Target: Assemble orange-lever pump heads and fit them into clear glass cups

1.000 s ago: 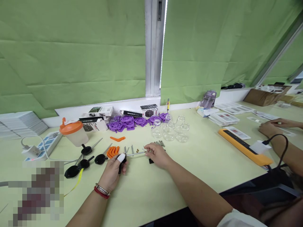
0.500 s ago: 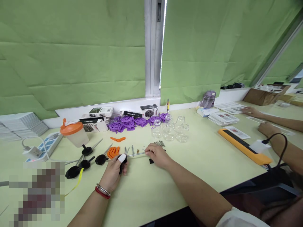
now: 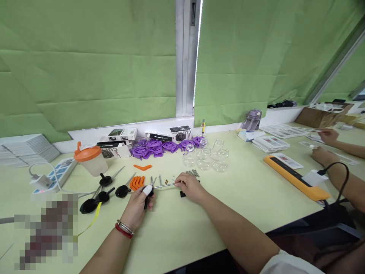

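My left hand (image 3: 138, 205), with a white cover on its thumb, is closed round a black plastic part (image 3: 148, 193). From that part a thin metal rod (image 3: 164, 185) runs to the right. My right hand (image 3: 190, 186) pinches the rod's far end; its fingertips hide what is there. Similar black parts with rods (image 3: 122, 191) lie left of my left hand, beside stacked orange curved pieces (image 3: 137, 183). Loose metal rods (image 3: 160, 181) lie just beyond my hands. Several springs (image 3: 193, 173) and a small black piece (image 3: 182, 194) are near my right hand.
Purple plastic parts (image 3: 154, 147) and clear glass jars (image 3: 203, 160) stand behind. An orange-lidded cup (image 3: 90, 161) and white power strip (image 3: 54, 179) are at left. At right lie an orange power strip (image 3: 293, 177) and a co-worker's hands (image 3: 325, 155) over printed sheets.
My two hands keep nearly the same hold and place. The co-worker's farther hand has moved right and lifted, with a sheet in its fingers.
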The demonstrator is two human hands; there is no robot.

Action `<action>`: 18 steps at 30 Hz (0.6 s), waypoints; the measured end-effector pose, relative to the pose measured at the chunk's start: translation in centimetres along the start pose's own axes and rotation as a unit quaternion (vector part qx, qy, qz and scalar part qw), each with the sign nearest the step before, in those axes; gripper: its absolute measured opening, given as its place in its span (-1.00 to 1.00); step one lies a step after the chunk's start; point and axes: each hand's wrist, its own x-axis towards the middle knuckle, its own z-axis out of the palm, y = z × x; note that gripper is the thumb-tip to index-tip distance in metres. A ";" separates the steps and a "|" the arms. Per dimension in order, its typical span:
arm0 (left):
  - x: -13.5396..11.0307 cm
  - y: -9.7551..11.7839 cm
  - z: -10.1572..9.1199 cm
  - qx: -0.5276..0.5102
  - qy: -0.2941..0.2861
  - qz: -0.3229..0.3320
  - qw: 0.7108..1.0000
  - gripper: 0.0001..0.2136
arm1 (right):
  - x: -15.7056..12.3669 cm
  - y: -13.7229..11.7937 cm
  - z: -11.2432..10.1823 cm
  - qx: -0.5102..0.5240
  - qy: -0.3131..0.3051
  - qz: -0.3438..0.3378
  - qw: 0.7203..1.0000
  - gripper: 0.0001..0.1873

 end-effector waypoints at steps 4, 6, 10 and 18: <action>0.0 0.0 0.0 -0.005 0.001 -0.002 1.000 -0.71 | 0.0 0.1 -0.1 -0.001 0.006 0.015 1.000 -0.93; 0.0 -0.1 -0.1 -0.010 -0.001 -0.003 1.000 -0.71 | 0.0 0.0 -0.2 -0.004 0.012 0.023 1.000 -0.90; 0.1 -0.1 -0.2 -0.010 -0.008 0.000 1.000 -0.70 | -0.1 -0.2 -0.2 -0.007 0.011 0.009 1.000 -0.92; 0.3 -0.4 -0.3 -0.002 -0.013 0.008 1.000 -0.69 | -0.1 -0.1 -0.3 0.005 0.002 0.002 1.000 -0.90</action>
